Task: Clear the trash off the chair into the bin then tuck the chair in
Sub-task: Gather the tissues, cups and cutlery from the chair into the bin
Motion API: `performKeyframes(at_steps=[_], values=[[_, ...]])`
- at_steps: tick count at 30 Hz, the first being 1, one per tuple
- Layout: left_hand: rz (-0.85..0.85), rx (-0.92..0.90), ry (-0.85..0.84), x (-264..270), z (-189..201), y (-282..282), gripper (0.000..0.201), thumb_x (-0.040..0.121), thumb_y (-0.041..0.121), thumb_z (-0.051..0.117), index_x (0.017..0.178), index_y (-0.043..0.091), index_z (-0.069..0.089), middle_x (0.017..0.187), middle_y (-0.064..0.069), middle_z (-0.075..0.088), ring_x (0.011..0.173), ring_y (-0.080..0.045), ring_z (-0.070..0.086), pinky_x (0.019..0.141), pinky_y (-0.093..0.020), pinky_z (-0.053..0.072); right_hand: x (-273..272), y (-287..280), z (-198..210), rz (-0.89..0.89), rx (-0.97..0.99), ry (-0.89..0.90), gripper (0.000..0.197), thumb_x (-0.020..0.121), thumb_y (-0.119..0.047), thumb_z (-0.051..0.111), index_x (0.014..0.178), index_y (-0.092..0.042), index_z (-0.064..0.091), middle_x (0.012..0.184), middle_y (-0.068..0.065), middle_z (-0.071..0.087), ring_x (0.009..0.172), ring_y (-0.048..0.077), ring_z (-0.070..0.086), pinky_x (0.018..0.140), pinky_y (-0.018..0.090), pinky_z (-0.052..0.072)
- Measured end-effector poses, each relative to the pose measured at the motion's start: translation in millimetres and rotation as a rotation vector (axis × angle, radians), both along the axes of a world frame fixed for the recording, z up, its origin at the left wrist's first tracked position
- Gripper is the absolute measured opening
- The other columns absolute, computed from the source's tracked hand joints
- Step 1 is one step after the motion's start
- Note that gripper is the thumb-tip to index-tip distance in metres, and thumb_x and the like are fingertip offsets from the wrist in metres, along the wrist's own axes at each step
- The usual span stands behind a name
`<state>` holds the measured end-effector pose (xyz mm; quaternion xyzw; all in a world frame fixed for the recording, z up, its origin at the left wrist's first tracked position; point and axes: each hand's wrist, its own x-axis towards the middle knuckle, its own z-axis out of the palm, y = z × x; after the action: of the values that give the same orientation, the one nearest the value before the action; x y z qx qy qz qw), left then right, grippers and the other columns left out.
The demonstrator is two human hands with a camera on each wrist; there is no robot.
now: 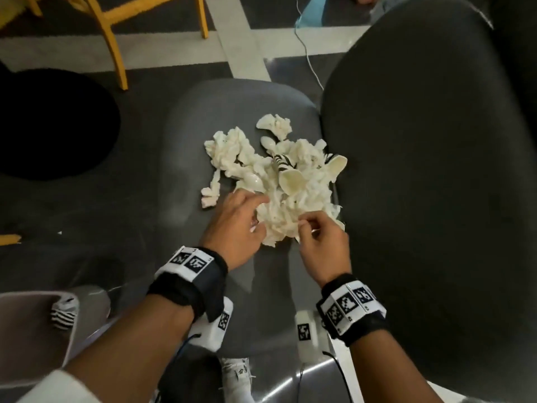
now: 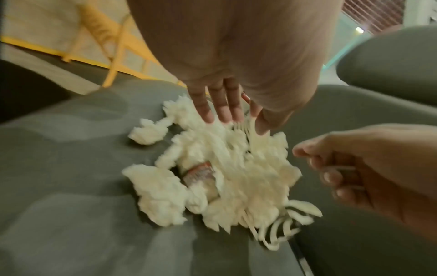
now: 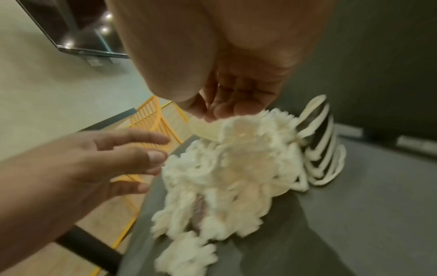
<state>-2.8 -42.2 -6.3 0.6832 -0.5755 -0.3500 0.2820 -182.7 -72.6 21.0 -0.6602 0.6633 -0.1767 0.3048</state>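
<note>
Trash pile [image 1: 273, 181] sits on the chair seat [image 1: 186, 135], spread from mid-seat toward the seat's right edge, where it butts against the backrest [image 1: 421, 170]. It is mostly crumpled white paper with a few white plastic spoons and one striped scrap mixed in.

We have both hands at the pile's near edge. Left hand [image 1: 235, 225] comes in from the near-left, fingers [image 2: 224, 106] straight and spread, tips touching the paper, nothing gripped. Right hand [image 1: 322, 239] comes in from the near-right with fingers curled; thumb and fingertips look pinched on a white piece at the pile's edge, though the blur makes us less than sure.

Key relation: the pile lies just ahead of both hands, toward the seat's far edge, and between them, so we judge a two-hand scoop inward is what comes next. Neither hand is clearly nearer. One loose wad [image 1: 209, 196] lies off the pile's left side, on the left hand's side.

We cannot pick out a bin with certainty.
</note>
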Motion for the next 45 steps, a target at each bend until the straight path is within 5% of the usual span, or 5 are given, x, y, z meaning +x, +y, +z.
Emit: performKeyframes(at_steps=[7, 15, 26, 35, 45], values=[[-0.118, -0.113, -0.413, -56.0, 0.5, -35.2, 0.086, 0.071, 0.040, 0.072, 0.146, 0.031, 0.032, 0.150, -0.006, 0.028, 0.132, -0.030, 0.033, 0.107, -0.048, 0.036, -53.6, -29.9, -35.6, 0.021, 0.127, 0.473, 0.061, 0.086, -0.022, 0.065, 0.142, -0.015, 0.044, 0.149, 0.010, 0.037, 0.133, 0.037, 0.039, 0.109, 0.047, 0.041], [-0.159, 0.077, -0.478, -64.2, -8.3, -77.5, 0.087, 0.060, 0.061, 0.073, 0.138, 0.041, 0.041, 0.160, -0.004, 0.009, 0.146, -0.036, 0.011, 0.111, -0.055, 0.025, -34.6, -32.4, -54.3, 0.039, 0.206, 0.322, 0.046, 0.083, -0.033, 0.072, 0.117, -0.010, 0.051, 0.130, 0.014, 0.041, 0.106, 0.038, 0.059, 0.085, 0.039, 0.050], [0.147, 0.120, 0.040, -39.5, -27.0, -76.4, 0.035, 0.087, 0.049, 0.062, 0.086, 0.017, 0.075, 0.126, 0.004, 0.046, 0.119, -0.016, 0.046, 0.098, -0.026, 0.037, -48.6, -24.7, -50.9, -0.100, 0.389, 0.179, 0.046, 0.078, -0.033, 0.076, 0.116, -0.020, 0.054, 0.135, 0.005, 0.035, 0.109, 0.029, 0.059, 0.099, 0.030, 0.045], [0.263, 0.246, 0.046, -35.0, -35.8, -65.7, 0.030, 0.084, 0.025, 0.069, 0.100, 0.014, 0.047, 0.091, 0.001, 0.054, 0.083, -0.021, 0.052, 0.071, -0.028, 0.039, -25.9, -17.4, -37.1, -0.061, 0.367, 0.177, 0.051, 0.078, -0.041, 0.076, 0.120, -0.017, 0.059, 0.139, 0.006, 0.037, 0.124, 0.026, 0.052, 0.103, 0.026, 0.037], [0.308, 0.184, 0.189, -37.1, -33.6, -45.5, 0.045, 0.079, 0.020, 0.069, 0.123, 0.017, 0.060, 0.106, 0.000, 0.068, 0.093, -0.015, 0.063, 0.093, -0.035, 0.053, -13.2, -14.4, -25.0, 0.023, 0.433, 0.268, 0.057, 0.087, -0.050, 0.058, 0.133, -0.016, 0.056, 0.144, 0.011, 0.043, 0.133, 0.031, 0.045, 0.106, 0.036, 0.037]])
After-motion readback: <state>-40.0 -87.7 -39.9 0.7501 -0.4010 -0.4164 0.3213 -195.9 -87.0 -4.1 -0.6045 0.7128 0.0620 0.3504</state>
